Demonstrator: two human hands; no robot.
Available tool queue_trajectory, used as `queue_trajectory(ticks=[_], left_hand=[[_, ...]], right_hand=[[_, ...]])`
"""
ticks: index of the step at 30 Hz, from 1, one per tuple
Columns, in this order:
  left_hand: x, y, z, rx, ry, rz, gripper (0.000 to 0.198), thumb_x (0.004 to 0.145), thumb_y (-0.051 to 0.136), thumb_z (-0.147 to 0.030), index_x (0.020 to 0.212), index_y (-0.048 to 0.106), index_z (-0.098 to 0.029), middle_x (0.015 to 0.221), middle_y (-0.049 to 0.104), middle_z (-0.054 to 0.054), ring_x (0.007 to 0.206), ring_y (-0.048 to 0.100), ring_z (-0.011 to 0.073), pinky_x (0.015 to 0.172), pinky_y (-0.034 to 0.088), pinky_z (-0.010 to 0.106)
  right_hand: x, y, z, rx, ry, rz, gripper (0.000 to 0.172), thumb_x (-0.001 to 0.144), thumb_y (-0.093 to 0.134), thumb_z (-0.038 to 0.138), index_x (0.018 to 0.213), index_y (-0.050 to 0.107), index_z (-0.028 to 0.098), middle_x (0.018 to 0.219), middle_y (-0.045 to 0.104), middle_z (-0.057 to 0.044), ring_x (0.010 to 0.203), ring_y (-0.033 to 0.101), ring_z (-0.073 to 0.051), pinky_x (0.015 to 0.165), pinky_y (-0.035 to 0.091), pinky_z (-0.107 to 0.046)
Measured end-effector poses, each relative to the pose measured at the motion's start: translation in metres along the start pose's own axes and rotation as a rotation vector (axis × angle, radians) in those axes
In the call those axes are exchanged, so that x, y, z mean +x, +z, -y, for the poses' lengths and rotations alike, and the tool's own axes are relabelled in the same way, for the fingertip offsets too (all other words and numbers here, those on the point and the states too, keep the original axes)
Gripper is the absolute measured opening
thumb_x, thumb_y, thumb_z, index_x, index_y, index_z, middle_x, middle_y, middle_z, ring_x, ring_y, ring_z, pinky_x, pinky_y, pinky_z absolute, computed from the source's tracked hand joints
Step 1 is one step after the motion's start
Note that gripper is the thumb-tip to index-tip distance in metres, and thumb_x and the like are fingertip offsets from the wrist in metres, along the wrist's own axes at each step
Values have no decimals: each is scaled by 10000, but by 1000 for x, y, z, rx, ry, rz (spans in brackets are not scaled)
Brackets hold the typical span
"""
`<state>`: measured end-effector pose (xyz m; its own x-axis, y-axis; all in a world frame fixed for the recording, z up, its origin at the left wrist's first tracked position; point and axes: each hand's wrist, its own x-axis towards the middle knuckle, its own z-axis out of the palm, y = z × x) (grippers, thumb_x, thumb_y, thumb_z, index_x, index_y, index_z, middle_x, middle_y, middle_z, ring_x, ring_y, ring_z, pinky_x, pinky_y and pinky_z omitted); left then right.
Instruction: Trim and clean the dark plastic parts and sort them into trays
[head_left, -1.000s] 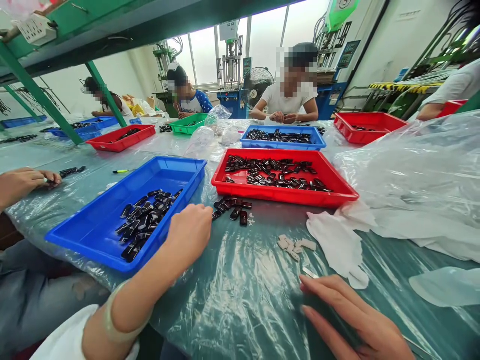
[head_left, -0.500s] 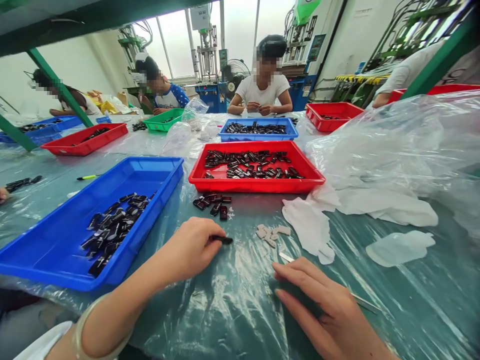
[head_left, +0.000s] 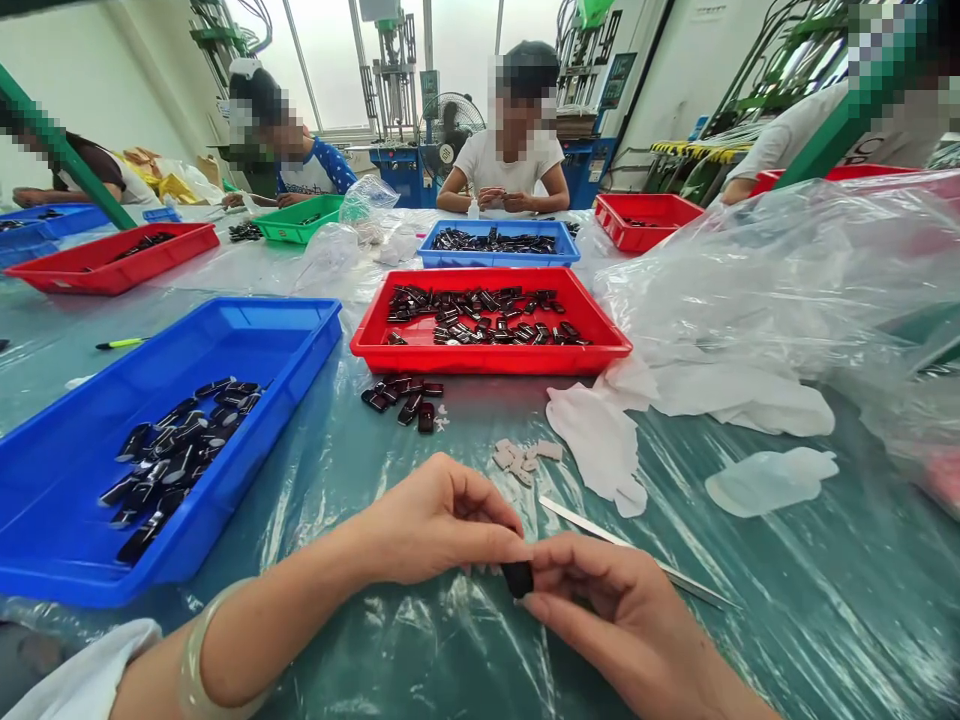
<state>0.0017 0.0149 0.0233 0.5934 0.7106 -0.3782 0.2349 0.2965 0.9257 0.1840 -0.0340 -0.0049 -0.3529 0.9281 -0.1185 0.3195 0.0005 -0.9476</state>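
Both hands meet over the plastic-covered bench (head_left: 420, 650), with one small black piece (head_left: 517, 578) between them, just above the sheet. The fingers of the left hand (head_left: 442, 525) are closed on its upper end, while the right hand (head_left: 619, 600) pinches it from the side, thumb near the lower edge; the exact contact is partly hidden. Because the piece is small and looks smooth, it could slip if either pinch slackens or the two hands push unevenly. A dropped piece might skid on the glossy sheet or land among the pale scraps (head_left: 517, 460) just beyond. The thin metal tool (head_left: 581, 520) lies beside and partly behind the right hand, so a sideways sweep of the knuckles could knock it. Loose dark pieces (head_left: 410, 408) lie close before the red tray (head_left: 491, 360), and more fill part of the blue tray (head_left: 60, 500) at left; similar looks could invite mixing.
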Motion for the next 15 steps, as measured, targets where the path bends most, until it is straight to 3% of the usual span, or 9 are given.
queue_trajectory(ticks=[6,15], left_hand=[[9,9,11,-122,2,-100,345,655,681,-422,728,643,-88,477,534,-18,411,462,55,420,381,163],[11,13,19,-151,24,-62,367,720,609,-436,592,581,-93,437,530,-10,351,466,51,364,365,139]], right_hand=[[0,1,-4,219,160,31,143,707,645,259,815,644,166,722,659,-19,663,611,-129,609,490,-219],[0,0,2,291,188,59,107,728,641,202,828,631,166,754,690,-24,694,629,-120,635,475,-204]])
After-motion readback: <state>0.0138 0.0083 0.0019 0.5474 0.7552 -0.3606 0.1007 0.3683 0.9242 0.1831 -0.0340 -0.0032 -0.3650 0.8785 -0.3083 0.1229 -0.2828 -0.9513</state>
